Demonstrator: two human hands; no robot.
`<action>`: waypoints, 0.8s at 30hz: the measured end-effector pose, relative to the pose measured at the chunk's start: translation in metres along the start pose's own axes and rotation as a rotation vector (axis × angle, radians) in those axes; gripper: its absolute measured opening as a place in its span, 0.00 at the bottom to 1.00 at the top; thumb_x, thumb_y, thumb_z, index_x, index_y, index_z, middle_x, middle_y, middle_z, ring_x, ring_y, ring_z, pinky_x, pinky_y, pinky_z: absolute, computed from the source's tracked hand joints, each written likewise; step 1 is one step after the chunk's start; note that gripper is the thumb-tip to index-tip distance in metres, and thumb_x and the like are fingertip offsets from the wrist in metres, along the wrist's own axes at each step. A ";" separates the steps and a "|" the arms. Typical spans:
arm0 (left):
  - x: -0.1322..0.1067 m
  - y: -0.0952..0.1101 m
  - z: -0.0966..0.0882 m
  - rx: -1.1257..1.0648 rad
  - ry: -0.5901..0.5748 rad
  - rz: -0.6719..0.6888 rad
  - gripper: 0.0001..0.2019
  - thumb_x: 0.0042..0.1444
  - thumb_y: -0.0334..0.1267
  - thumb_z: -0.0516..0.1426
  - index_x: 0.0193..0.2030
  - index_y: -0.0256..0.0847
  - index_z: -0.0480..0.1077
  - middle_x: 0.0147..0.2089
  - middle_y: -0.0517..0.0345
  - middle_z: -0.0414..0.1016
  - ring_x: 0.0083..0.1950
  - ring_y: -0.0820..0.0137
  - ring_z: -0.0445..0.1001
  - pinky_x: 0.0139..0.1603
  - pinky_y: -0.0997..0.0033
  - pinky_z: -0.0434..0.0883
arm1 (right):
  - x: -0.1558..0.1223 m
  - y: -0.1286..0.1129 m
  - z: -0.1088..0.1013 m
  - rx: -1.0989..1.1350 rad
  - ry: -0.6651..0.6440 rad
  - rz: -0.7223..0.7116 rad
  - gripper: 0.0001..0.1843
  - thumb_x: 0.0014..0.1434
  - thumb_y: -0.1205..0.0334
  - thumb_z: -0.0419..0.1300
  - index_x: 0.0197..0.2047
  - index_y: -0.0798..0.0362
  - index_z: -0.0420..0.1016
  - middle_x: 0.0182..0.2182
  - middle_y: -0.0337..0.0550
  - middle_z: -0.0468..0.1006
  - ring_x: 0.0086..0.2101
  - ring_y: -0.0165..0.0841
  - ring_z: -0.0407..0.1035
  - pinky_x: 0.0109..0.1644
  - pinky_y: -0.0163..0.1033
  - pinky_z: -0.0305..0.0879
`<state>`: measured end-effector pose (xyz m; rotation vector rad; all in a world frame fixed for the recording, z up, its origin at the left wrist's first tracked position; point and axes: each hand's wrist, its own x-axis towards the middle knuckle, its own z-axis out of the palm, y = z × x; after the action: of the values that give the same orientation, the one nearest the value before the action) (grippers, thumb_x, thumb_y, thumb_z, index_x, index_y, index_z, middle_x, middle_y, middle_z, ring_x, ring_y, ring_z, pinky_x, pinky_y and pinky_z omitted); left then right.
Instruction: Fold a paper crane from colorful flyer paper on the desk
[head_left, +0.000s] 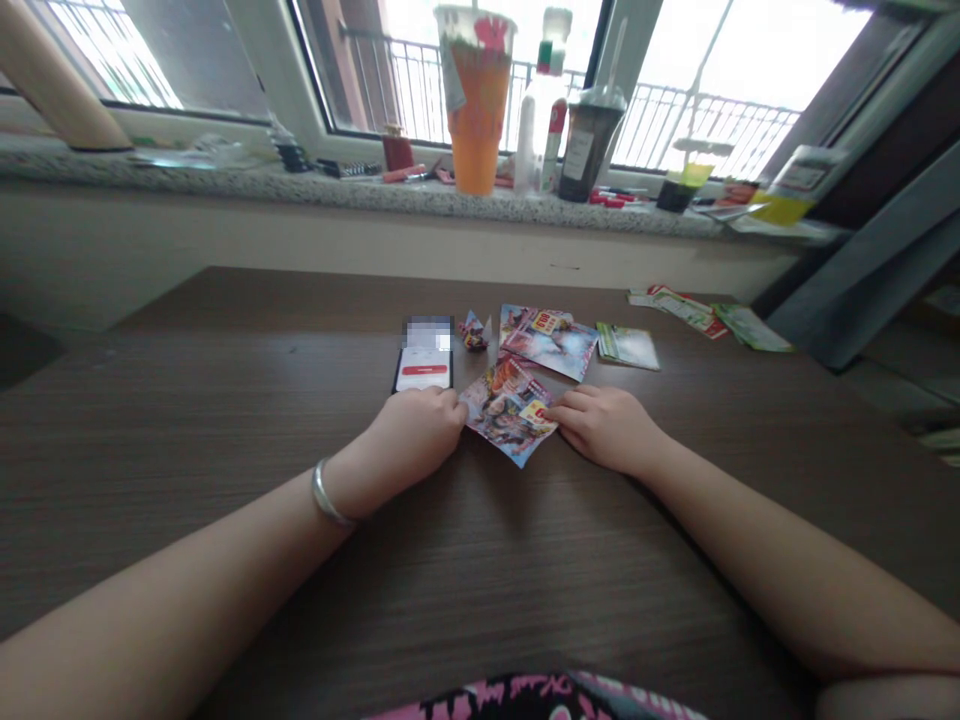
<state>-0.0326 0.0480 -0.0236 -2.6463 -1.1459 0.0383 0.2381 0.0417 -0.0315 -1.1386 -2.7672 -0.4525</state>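
A colourful printed paper packet [508, 412] is held between my two hands, just above or on the brown table. My left hand [424, 425], with a silver bangle at the wrist, pinches its left corner. At the right corner, the fingers of my right hand [604, 425] grip the edge. Behind it lie more printed packets [559, 345], overlapping each other. A small crumpled piece of the same printed paper [473, 331] sits to their left. Beyond my left hand is a phone [424, 360] with a lit screen, partly hidden by the hand.
A small stack of cards [628, 347] lies right of the packets. Green and red wrappers [690, 310] are at the table's [225, 400] far right. Along the stone windowsill [285, 185] stand an orange drink cup [476, 120], a dark cup with a straw [591, 145] and bottles.
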 end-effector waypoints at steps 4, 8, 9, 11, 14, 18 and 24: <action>-0.001 -0.002 -0.002 -0.017 0.029 -0.041 0.11 0.61 0.33 0.51 0.39 0.35 0.74 0.37 0.46 0.75 0.38 0.59 0.76 0.35 0.64 0.72 | -0.002 0.001 -0.001 0.075 -0.027 0.041 0.16 0.67 0.59 0.49 0.44 0.49 0.78 0.38 0.45 0.79 0.37 0.34 0.70 0.38 0.38 0.59; -0.001 -0.002 0.000 -0.046 0.067 -0.052 0.12 0.62 0.38 0.50 0.40 0.38 0.74 0.38 0.49 0.75 0.39 0.60 0.76 0.35 0.65 0.72 | -0.001 0.001 0.000 0.130 -0.043 0.089 0.16 0.67 0.58 0.49 0.44 0.48 0.79 0.38 0.45 0.78 0.38 0.35 0.70 0.41 0.38 0.61; -0.001 -0.002 0.001 -0.054 0.076 -0.058 0.13 0.63 0.41 0.50 0.39 0.38 0.74 0.38 0.49 0.75 0.39 0.60 0.76 0.35 0.65 0.72 | -0.001 0.001 0.000 0.142 -0.044 0.099 0.16 0.66 0.58 0.50 0.43 0.49 0.79 0.38 0.45 0.78 0.38 0.35 0.70 0.41 0.38 0.61; 0.000 -0.002 0.002 -0.069 0.092 -0.072 0.16 0.63 0.45 0.49 0.38 0.39 0.74 0.37 0.50 0.75 0.39 0.60 0.76 0.35 0.65 0.72 | -0.001 0.002 0.001 0.163 -0.037 0.121 0.15 0.66 0.59 0.50 0.41 0.50 0.78 0.37 0.45 0.78 0.38 0.35 0.70 0.40 0.37 0.62; 0.000 -0.002 0.002 -0.095 0.106 -0.086 0.18 0.64 0.47 0.48 0.35 0.39 0.73 0.36 0.51 0.76 0.39 0.61 0.76 0.36 0.66 0.71 | -0.001 0.003 0.002 0.181 -0.027 0.153 0.15 0.65 0.58 0.50 0.35 0.53 0.77 0.33 0.45 0.77 0.36 0.35 0.70 0.39 0.37 0.62; -0.001 -0.002 0.004 -0.146 0.112 -0.169 0.15 0.64 0.48 0.49 0.37 0.40 0.70 0.35 0.53 0.76 0.36 0.63 0.76 0.32 0.68 0.69 | 0.000 0.004 0.004 0.270 -0.028 0.212 0.13 0.63 0.60 0.51 0.36 0.53 0.76 0.33 0.45 0.77 0.36 0.35 0.70 0.39 0.37 0.62; 0.000 -0.001 0.005 -0.194 0.122 -0.260 0.14 0.64 0.48 0.49 0.39 0.40 0.65 0.34 0.54 0.76 0.33 0.66 0.75 0.27 0.72 0.65 | 0.002 0.005 0.011 0.461 -0.036 0.392 0.15 0.61 0.61 0.55 0.49 0.52 0.74 0.36 0.45 0.79 0.35 0.35 0.70 0.39 0.37 0.63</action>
<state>-0.0339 0.0497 -0.0287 -2.5916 -1.5079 -0.2929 0.2400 0.0501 -0.0398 -1.5036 -2.3912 0.2365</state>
